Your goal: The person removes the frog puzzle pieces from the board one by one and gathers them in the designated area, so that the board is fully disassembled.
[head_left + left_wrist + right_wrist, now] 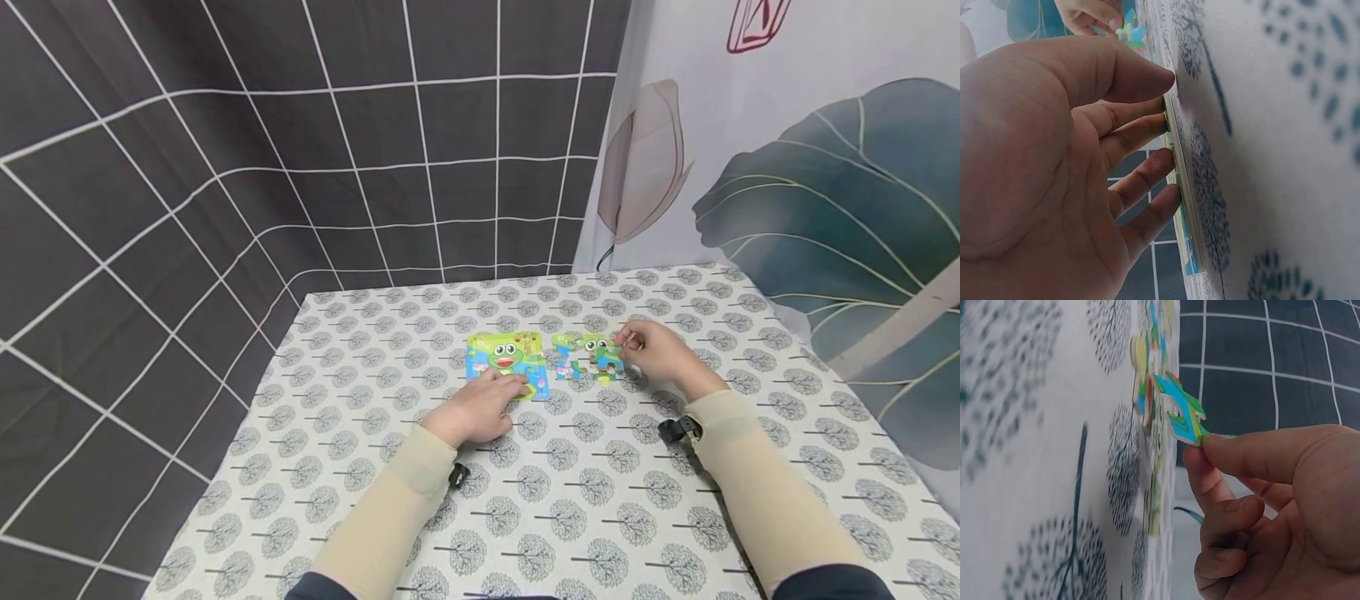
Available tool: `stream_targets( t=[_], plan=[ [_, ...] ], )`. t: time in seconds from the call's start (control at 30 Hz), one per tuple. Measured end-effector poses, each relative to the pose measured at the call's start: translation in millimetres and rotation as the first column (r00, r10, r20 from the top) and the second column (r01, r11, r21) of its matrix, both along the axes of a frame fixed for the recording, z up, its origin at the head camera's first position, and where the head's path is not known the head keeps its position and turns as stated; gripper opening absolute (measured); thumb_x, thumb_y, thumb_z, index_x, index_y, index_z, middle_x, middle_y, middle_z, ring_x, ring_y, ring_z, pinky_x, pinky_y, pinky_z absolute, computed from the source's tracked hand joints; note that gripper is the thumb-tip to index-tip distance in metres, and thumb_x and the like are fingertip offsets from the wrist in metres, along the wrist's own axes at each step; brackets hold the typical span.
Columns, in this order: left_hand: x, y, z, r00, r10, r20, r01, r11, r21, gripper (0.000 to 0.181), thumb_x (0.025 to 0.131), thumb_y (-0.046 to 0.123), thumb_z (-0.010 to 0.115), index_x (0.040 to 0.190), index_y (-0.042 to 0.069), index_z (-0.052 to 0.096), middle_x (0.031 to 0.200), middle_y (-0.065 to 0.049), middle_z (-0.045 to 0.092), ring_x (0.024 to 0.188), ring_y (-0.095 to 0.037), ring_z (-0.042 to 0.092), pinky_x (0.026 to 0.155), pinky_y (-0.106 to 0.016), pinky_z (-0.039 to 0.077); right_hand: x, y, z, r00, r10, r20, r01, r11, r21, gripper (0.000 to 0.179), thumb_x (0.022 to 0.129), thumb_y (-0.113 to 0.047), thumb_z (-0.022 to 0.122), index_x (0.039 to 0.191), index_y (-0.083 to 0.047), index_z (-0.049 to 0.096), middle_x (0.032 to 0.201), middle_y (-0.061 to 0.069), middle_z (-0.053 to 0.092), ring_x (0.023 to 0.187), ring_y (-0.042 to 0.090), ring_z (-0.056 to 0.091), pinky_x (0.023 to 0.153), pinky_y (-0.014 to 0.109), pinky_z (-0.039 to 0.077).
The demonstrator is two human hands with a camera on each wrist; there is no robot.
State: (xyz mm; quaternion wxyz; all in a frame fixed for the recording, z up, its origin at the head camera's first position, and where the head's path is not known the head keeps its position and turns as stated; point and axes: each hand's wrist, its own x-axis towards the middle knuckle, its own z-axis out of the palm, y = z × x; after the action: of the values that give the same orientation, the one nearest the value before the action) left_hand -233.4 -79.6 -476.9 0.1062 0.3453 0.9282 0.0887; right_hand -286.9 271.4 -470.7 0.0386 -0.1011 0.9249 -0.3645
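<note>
Right of the frame's centre, the right hand [663, 357] pinches a tilted puzzle piece [1184, 411] by one end, beside other pieces [597, 347]; mid-frame, the left hand [478, 407] rests, fingers extended, on the frog board [505, 353]. Levelling that piece before pressing seems wise!

The right fingers [1260, 453] pinch a blue-and-green puzzle piece [1184, 411] near other pieces [1140, 361] on tree-print cloth [1029, 481]

Head cam bright, light fairly even, soft shadows on surface [337, 392]. Wrist pics dimmer, bit hazy; L hand [1035, 169] palm shaded, close-up tree print [1332, 111] blurry.
</note>
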Motion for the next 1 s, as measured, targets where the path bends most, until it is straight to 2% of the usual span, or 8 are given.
stream_targets(
  t=[0.1, 0.3, 0.4, 0.53, 0.8, 1.0],
  plan=[
    [0.2, -0.1, 0.3, 1.000, 0.000, 0.003, 0.000, 1.000, 0.002, 0.063, 0.094, 0.019, 0.067, 0.155, 0.022, 0.051, 0.168, 0.007, 0.036, 0.142, -0.019, 0.041, 0.119, -0.037, 0.038, 1.5, 7, -1.1, 1.000, 0.000, 0.018, 0.001, 1.000, -0.016, 0.014, 0.095, -0.006, 0.071, 0.108, -0.006, 0.067, 0.093, 0.010, 0.063, 0.083, 0.026, 0.058, 0.069, 0.036, 0.051],
    [0.9, -0.3, 0.6, 1.000, 0.000, 0.002, 0.000, 1.000, 0.007, 0.063, 0.094, 0.019, 0.067, 0.155, 0.022, 0.051, 0.168, 0.007, 0.037, 0.142, -0.019, 0.041, 0.119, -0.038, 0.038, 4.1, 23, -0.2, 0.998, 0.026, 0.065, -0.024, 0.999, -0.037, 0.017, 0.095, -0.006, 0.071, 0.111, -0.005, 0.066, 0.093, 0.011, 0.066, 0.078, 0.024, 0.059, 0.060, 0.031, 0.052],
    [0.9, -0.2, 0.6, 1.000, 0.004, 0.005, -0.004, 1.000, 0.010, 0.063, 0.094, 0.019, 0.067, 0.155, 0.022, 0.051, 0.167, 0.007, 0.037, 0.142, -0.019, 0.040, 0.119, -0.038, 0.038, 4.5, 29, -0.9, 0.997, 0.037, 0.075, -0.035, 0.999, -0.023, 0.016, 0.096, -0.007, 0.070, 0.111, -0.004, 0.067, 0.091, 0.010, 0.068, 0.078, 0.024, 0.061, 0.062, 0.032, 0.053],
    [0.7, -0.4, 1.0, 1.000, 0.001, 0.005, -0.001, 1.000, 0.011, 0.063, 0.094, 0.019, 0.067, 0.155, 0.022, 0.051, 0.167, 0.007, 0.037, 0.142, -0.019, 0.040, 0.120, -0.038, 0.037, 5.3, 34, -0.4, 0.995, 0.019, 0.102, -0.018, 1.000, -0.014, 0.018, 0.096, -0.008, 0.069, 0.113, -0.003, 0.067, 0.091, 0.009, 0.070, 0.081, 0.025, 0.063, 0.065, 0.033, 0.054],
    [0.3, -0.2, 0.9, 1.000, 0.007, 0.001, -0.007, 1.000, 0.005, 0.063, 0.094, 0.019, 0.069, 0.155, 0.023, 0.052, 0.168, 0.007, 0.035, 0.142, -0.019, 0.041, 0.120, -0.039, 0.037, 3.6, 42, -3.2, 0.988, -0.036, 0.148, 0.035, 0.999, 0.011, 0.018, 0.095, -0.010, 0.063, 0.111, -0.003, 0.068, 0.090, 0.009, 0.069, 0.068, 0.022, 0.057, 0.051, 0.033, 0.048],
    [0.1, -0.1, -0.3, 1.000, 0.005, 0.001, -0.005, 1.000, 0.008, 0.064, 0.094, 0.020, 0.069, 0.155, 0.023, 0.051, 0.168, 0.008, 0.035, 0.143, -0.019, 0.040, 0.120, -0.039, 0.037, 4.6, 43, -5.7, 0.987, -0.045, 0.152, 0.043, 0.999, 0.017, 0.017, 0.095, -0.009, 0.065, 0.109, -0.001, 0.069, 0.086, 0.008, 0.066, 0.067, 0.020, 0.056, 0.051, 0.031, 0.048]
  ],
)
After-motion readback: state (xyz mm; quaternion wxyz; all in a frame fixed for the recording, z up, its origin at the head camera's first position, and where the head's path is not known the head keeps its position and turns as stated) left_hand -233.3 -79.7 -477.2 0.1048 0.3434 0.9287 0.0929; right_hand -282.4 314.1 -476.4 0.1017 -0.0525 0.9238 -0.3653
